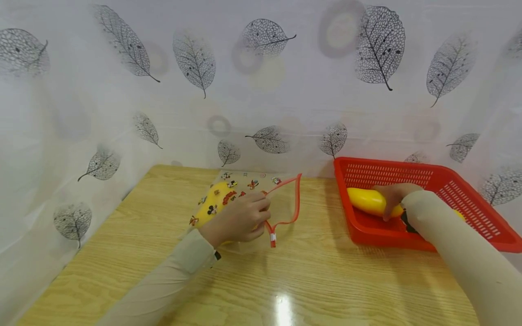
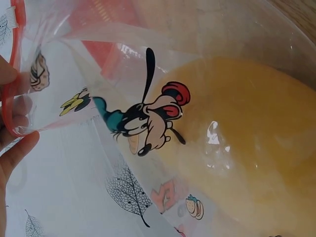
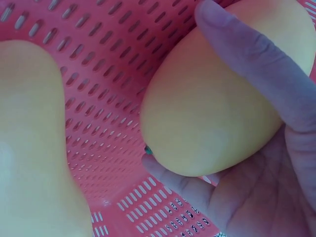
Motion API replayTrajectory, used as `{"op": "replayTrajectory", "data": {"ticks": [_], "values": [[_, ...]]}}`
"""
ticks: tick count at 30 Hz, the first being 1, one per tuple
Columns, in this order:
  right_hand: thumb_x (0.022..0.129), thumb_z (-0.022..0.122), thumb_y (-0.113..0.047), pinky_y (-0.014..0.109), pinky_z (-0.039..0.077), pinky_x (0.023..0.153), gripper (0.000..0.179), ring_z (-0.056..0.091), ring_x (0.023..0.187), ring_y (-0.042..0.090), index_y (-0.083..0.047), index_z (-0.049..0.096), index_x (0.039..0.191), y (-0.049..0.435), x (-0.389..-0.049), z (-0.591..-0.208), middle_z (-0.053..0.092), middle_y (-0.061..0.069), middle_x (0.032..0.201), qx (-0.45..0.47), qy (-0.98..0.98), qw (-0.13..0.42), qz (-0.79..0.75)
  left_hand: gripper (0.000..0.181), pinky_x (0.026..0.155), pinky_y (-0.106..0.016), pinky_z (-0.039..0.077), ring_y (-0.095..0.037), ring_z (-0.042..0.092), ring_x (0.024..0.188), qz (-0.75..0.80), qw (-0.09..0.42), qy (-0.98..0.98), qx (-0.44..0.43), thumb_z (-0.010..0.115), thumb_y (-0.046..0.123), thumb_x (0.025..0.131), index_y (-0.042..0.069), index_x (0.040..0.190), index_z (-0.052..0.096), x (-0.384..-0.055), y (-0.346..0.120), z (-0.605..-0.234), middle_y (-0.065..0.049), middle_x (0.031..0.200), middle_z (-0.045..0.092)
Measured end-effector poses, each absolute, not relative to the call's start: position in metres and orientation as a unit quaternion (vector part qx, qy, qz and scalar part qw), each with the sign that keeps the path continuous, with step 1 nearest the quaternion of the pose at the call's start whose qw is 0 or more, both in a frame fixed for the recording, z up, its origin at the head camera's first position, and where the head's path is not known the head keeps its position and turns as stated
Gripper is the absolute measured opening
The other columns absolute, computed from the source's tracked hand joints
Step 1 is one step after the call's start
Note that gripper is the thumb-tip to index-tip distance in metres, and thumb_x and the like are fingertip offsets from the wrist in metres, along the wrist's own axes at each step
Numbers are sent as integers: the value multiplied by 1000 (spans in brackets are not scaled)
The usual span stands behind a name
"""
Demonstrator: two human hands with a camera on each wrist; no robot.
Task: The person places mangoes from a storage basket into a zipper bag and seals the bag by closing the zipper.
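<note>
My left hand [image 1: 242, 219] pinches the red zip edge [image 1: 297, 199] of a clear zip bag [image 2: 143, 123] printed with cartoon figures. The bag lies on the table with its mouth spread toward the right, and a large yellow fruit [image 2: 237, 133] shows through its film. Inside the red basket [image 1: 350, 233], my right hand [image 1: 396, 197] grips a smooth yellow mango [image 3: 212, 108] with a small green stem tip. The thumb lies across its upper side and the fingers go beneath it. Another yellow fruit [image 3: 29, 148], narrowed in the middle, sits beside it in the basket.
The basket has slotted walls and stands at the right of the wood-grain table [image 1: 310, 271]. Behind the table hangs a pale sheet [image 1: 285, 99] printed with dark leaves, which also runs down the left side.
</note>
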State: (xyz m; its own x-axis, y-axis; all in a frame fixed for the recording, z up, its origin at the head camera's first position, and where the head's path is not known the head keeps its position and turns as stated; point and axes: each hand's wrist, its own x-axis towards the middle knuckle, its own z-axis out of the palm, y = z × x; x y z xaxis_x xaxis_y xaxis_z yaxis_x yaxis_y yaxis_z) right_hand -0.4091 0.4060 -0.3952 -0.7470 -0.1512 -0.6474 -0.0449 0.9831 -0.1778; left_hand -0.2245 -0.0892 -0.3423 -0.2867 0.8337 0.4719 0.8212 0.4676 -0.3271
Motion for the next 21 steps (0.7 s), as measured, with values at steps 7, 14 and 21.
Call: {"op": "replayTrajectory", "data": {"ticks": [7,14,21], "values": [[54,86,-42,68,35,91,115,34,111,48,-9,23,145,357,-358,-348,38,25,130,-52,935,345,-56,9,67,-23,39,-12,42,70,8,298,-801,-519,61,19,75,15,67,60,-224,-87,-343,3,75,51],[57,85,-39,70,32,93,110,37,109,46,-4,26,142,348,-345,-336,40,27,127,-54,937,339,-60,9,68,-24,40,-13,43,70,4,296,-799,-524,62,18,75,15,67,59,-225,-85,-344,2,75,50],[51,87,-41,66,37,88,100,43,103,39,-11,39,133,366,-367,-357,48,18,116,-73,943,321,-42,9,68,-25,40,-13,43,71,4,297,-798,-524,62,17,74,15,66,58,-225,-83,-344,2,75,50]]}}
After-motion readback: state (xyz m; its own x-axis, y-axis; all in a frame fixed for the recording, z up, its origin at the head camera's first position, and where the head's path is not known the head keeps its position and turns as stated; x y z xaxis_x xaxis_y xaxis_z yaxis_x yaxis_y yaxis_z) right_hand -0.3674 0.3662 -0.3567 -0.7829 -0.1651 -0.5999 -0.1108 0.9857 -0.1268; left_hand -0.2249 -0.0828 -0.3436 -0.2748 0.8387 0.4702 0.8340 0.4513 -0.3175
